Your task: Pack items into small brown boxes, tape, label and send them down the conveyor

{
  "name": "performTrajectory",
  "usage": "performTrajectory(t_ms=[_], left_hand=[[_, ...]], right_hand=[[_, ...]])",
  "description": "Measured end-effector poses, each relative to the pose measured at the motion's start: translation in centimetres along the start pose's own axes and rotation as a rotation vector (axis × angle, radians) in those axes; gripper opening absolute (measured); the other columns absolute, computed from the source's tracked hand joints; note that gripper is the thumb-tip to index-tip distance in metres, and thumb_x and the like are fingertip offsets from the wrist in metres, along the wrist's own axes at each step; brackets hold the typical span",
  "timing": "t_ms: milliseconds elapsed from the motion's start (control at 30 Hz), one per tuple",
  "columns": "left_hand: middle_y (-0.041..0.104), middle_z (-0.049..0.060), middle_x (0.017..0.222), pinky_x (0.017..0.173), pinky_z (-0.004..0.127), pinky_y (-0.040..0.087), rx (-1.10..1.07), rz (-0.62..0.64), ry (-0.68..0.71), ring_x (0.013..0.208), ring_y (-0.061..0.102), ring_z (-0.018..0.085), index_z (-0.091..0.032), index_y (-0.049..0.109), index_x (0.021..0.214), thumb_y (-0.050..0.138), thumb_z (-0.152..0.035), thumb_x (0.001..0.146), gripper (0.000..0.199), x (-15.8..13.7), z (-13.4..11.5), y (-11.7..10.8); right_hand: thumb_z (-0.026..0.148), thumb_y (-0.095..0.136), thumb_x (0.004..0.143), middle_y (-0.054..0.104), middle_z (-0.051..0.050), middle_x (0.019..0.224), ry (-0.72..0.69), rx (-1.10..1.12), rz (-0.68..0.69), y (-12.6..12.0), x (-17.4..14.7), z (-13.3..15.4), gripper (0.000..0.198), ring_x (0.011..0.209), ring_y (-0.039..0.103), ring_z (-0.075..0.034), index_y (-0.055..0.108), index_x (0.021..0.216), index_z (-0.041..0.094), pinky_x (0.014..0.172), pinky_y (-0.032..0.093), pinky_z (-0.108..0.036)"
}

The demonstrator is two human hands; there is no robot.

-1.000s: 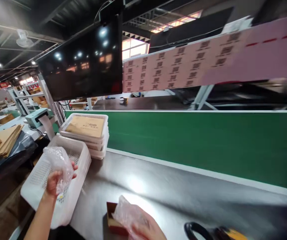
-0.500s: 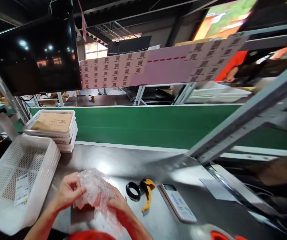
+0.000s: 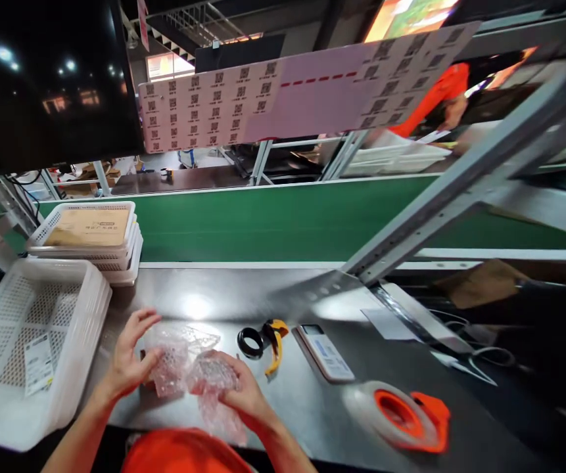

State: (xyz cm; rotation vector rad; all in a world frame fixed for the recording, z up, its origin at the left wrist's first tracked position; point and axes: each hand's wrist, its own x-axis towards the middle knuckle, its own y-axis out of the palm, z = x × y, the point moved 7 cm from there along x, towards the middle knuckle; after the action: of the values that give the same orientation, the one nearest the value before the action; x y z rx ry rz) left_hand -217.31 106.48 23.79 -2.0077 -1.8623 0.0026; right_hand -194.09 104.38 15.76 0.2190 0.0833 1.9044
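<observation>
My left hand (image 3: pixel 132 355) has its fingers stretched up and apart, with the thumb touching the left edge of a sheet of clear bubble wrap (image 3: pixel 169 369). Under that thumb shows a sliver of something brown, mostly covered, too hidden to name. My right hand (image 3: pixel 240 391) grips a crumpled part of the bubble wrap, whose loose end hangs toward the table's front edge. Just right of it lie a black ring (image 3: pixel 250 343) and a yellow-and-black hand tool (image 3: pixel 275 345), perhaps a small tape cutter. All of this is on the metal table (image 3: pixel 164 295).
White perforated baskets (image 3: pixel 96 309) are stacked at left, the top one holding a label slip (image 3: pixel 39 364). Smaller baskets with a brown packet (image 3: pixel 88 226) stand behind. At right are a phone-like device (image 3: pixel 326 353) and an orange tape dispenser (image 3: pixel 405 417). A metal post (image 3: pixel 411 230) slants up.
My left hand has opened its fingers from a pinch on the bubble wrap. My right hand has bunched the wrap up. The camera view has tilted down and turned right.
</observation>
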Motion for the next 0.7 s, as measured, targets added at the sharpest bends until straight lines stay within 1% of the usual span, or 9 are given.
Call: performTrajectory(t_ms=[33, 100, 167, 233, 300, 433, 533, 600, 700], left_hand=[[0.068, 0.012, 0.142, 0.112, 0.038, 0.047, 0.054, 0.049, 0.048, 0.131, 0.063, 0.032, -0.026, 0.077, 0.129, 0.083, -0.029, 0.080, 0.050, 0.1, -0.8, 0.3], [0.076, 0.011, 0.127, 0.104, 0.036, 0.049, 0.113, 0.179, 0.074, 0.117, 0.068, 0.030, -0.028, 0.077, 0.130, 0.083, -0.028, 0.080, 0.050, 0.3, -1.5, 1.3], [0.079, 0.007, 0.100, 0.087, 0.032, 0.051, 0.121, 0.274, 0.033, 0.093, 0.070, 0.025, -0.026, 0.083, 0.113, 0.081, -0.026, 0.080, 0.033, 0.5, -1.1, 2.3], [0.072, 0.003, 0.077, 0.070, 0.027, 0.045, 0.073, 0.257, -0.069, 0.074, 0.062, 0.020, -0.022, 0.080, 0.084, 0.081, -0.024, 0.076, 0.008, 0.8, 0.2, 2.6], [0.057, -0.003, 0.062, 0.059, 0.024, 0.034, -0.028, 0.181, -0.210, 0.061, 0.048, 0.014, -0.021, 0.064, 0.064, 0.086, -0.029, 0.067, 0.024, 0.9, 1.8, 2.3], [0.037, -0.009, 0.056, 0.054, 0.023, 0.021, -0.246, 0.178, -0.354, 0.055, 0.028, 0.008, -0.023, 0.042, 0.059, 0.090, -0.066, 0.059, 0.064, 0.4, 3.4, 2.0], [0.037, -0.009, 0.054, 0.053, 0.023, 0.023, -0.282, 0.192, -0.365, 0.053, 0.028, 0.008, -0.023, 0.043, 0.061, 0.074, -0.086, 0.068, 0.071, 0.6, 3.1, 1.3], [0.041, -0.008, 0.054, 0.054, 0.022, 0.028, -0.249, 0.180, -0.334, 0.053, 0.033, 0.008, -0.022, 0.045, 0.063, 0.071, -0.086, 0.072, 0.070, 1.0, 2.6, 0.5], [0.053, -0.004, 0.059, 0.058, 0.023, 0.038, -0.149, 0.134, -0.245, 0.057, 0.046, 0.011, -0.020, 0.055, 0.066, 0.068, -0.078, 0.082, 0.062, 1.7, 2.2, -1.1]], right_hand=[[0.045, 0.087, 0.067, 0.070, -0.003, 0.087, -0.010, -0.036, 0.008, 0.1, -0.2, 0.4, 0.037, 0.074, 0.062, -0.019, 0.076, 0.093, 0.020, 0.070, 0.053, -0.031], [0.043, 0.089, 0.065, 0.069, -0.003, 0.090, -0.039, -0.090, 0.031, 0.6, -0.5, 1.1, 0.035, 0.077, 0.062, -0.020, 0.074, 0.088, 0.021, 0.070, 0.052, -0.031], [0.043, 0.090, 0.064, 0.066, -0.003, 0.091, -0.074, -0.114, 0.041, 0.9, -0.6, 1.7, 0.035, 0.077, 0.060, -0.019, 0.074, 0.089, 0.022, 0.068, 0.050, -0.030], [0.042, 0.089, 0.066, 0.062, -0.001, 0.090, -0.093, -0.130, 0.032, 1.1, -0.6, 2.0, 0.034, 0.074, 0.056, -0.017, 0.075, 0.089, 0.022, 0.065, 0.047, -0.029], [0.042, 0.087, 0.068, 0.059, -0.001, 0.089, -0.071, -0.134, 0.014, 1.2, -0.6, 1.8, 0.031, 0.073, 0.053, -0.016, 0.075, 0.088, 0.021, 0.065, 0.046, -0.029], [0.049, 0.084, 0.069, 0.062, -0.002, 0.091, 0.009, -0.049, 0.016, 1.9, -1.1, 1.0, 0.036, 0.075, 0.053, -0.016, 0.073, 0.087, 0.020, 0.071, 0.048, -0.030], [0.054, 0.085, 0.066, 0.067, -0.003, 0.094, 0.045, 0.058, 0.009, 2.0, -1.3, 0.2, 0.042, 0.083, 0.059, -0.019, 0.076, 0.088, 0.020, 0.078, 0.050, -0.031], [0.055, 0.088, 0.060, 0.071, -0.007, 0.108, 0.062, 0.123, -0.040, 1.5, -1.2, -0.3, 0.049, 0.094, 0.063, -0.024, 0.079, 0.093, 0.020, 0.083, 0.051, -0.033], [0.047, 0.091, 0.061, 0.072, -0.011, 0.123, 0.074, 0.140, -0.228, -0.4, -1.4, -0.7, 0.051, 0.099, 0.066, -0.027, 0.081, 0.102, 0.020, 0.084, 0.053, -0.035]])
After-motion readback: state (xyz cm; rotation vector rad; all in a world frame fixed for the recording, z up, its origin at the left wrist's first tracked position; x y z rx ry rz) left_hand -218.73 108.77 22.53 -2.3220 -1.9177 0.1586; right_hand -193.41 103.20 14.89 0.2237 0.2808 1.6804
